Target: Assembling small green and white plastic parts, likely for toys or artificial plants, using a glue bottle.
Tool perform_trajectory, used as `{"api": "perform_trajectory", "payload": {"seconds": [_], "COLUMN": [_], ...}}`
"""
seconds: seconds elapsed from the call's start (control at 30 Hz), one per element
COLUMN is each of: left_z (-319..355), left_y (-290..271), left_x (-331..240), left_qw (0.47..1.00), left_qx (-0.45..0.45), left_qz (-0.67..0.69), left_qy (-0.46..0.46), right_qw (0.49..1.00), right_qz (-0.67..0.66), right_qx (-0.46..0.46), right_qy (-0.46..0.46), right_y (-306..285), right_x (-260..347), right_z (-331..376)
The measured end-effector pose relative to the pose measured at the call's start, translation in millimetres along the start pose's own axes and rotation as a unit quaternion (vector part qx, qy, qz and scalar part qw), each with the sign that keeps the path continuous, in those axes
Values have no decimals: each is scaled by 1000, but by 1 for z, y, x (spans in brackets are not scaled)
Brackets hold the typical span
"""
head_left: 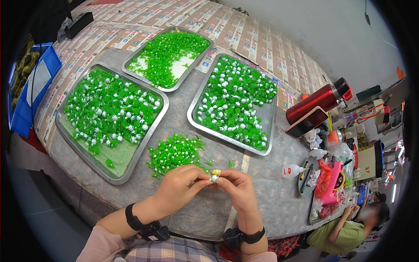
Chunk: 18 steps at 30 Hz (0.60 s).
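My left hand [181, 185] and my right hand [235, 187] meet at the table's near edge, fingertips pinched together on a small white-and-green piece [214, 177]. My right index finger wears a yellowish band. Just beyond my hands lies a loose pile of small green pieces [174, 153] on the grey cloth. Three metal trays hold more green and white pieces: a left tray [126, 172], a far middle tray [172, 87] and a right tray [192, 115].
A red flask [318, 100] and a phone [305, 123] lie at the right, beside a small white bottle [290, 170] and cluttered tools and bags. Blue bins [35, 87] stand at the left. Another person in a green shirt [349, 233] sits at lower right.
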State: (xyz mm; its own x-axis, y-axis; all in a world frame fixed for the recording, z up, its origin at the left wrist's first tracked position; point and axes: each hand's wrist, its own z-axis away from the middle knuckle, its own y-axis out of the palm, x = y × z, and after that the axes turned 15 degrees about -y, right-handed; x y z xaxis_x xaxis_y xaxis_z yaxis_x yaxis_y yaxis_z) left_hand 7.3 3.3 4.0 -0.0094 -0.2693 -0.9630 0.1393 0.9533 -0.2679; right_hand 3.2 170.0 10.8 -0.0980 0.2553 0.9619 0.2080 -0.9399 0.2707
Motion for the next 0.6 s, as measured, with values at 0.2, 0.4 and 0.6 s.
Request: {"api": "perform_trajectory", "payload": {"seconds": [0.2, 0.4, 0.6], "left_z": [-8, -18, -6], "left_y": [-19, -31, -12], "left_x": [16, 12, 7], "left_qw": [853, 762, 874], "left_qx": [-24, -67, 87], "left_qz": [515, 628, 418], "left_qy": [-74, -143, -230], "right_qw": [988, 900, 815], "right_qz": [43, 427, 562], "right_qx": [-72, 14, 85], "right_qy": [-127, -81, -110], "right_y": [-9, -39, -23], "right_x": [23, 9, -5], "right_z": [-6, 1, -5]}}
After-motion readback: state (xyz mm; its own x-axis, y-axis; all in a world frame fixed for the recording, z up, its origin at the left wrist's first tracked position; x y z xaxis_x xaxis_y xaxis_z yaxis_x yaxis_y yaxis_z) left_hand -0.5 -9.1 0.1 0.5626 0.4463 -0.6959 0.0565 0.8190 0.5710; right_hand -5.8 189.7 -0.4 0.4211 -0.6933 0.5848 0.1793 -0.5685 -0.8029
